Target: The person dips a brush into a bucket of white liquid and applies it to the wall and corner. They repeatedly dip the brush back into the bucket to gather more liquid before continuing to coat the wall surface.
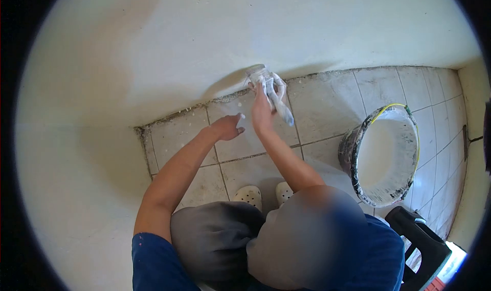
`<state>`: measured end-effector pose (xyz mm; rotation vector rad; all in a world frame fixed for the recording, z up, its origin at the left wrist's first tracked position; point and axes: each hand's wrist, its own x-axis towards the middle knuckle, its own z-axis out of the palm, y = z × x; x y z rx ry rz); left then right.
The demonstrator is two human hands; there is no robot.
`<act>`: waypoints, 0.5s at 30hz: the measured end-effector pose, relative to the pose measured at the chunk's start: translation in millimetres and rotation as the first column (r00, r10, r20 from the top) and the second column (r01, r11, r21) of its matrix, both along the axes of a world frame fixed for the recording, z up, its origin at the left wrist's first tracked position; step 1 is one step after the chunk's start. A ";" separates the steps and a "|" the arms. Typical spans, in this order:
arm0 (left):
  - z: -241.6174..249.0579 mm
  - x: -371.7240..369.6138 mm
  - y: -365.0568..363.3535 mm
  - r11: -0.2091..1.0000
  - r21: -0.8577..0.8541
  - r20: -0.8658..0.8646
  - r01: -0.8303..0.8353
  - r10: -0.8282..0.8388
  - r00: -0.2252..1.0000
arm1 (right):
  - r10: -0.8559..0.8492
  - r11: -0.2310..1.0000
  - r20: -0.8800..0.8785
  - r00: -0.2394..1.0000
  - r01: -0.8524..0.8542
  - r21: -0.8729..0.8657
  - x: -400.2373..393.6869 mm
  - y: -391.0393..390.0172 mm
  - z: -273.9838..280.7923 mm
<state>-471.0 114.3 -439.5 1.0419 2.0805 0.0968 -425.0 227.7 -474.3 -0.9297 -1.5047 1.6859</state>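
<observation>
My right hand [262,104] grips a paintbrush [285,112] smeared with white paint, its handle slanting down to the right. The brush's bristle end [257,72] is up against the foot of the pale wall [204,40], just above the floor edge. Over the tiles to the left, my left hand [227,127] holds nothing. Its thumb and fingers are apart, with a white smear on one fingertip. Part of the brush is hidden behind my right hand.
A paint-streaked bucket [350,150] of white paint [378,150] stands on the tiled floor [322,99] at the right, its yellow handle [391,106] along the rim. Nearer me is a black plastic frame [427,247]. My pale clogs [249,195] rest below my hands.
</observation>
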 end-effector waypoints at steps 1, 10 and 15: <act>-1.1 -0.6 -1.0 1.000 -0.016 0.016 -0.005 0.005 1.000 | 0.036 0.996 -0.026 0.999 -0.034 0.078 10.7 -1.4 19.3; -4.6 2.3 -12.1 0.990 -0.126 -0.018 0.058 -0.060 0.998 | -0.102 0.970 -0.042 0.994 0.109 0.216 -4.1 -18.2 0.4; -18.8 -2.6 -24.9 0.987 -0.108 0.063 0.120 -0.113 0.992 | 0.017 0.998 -0.293 0.956 -0.036 -0.059 1.7 -27.8 111.3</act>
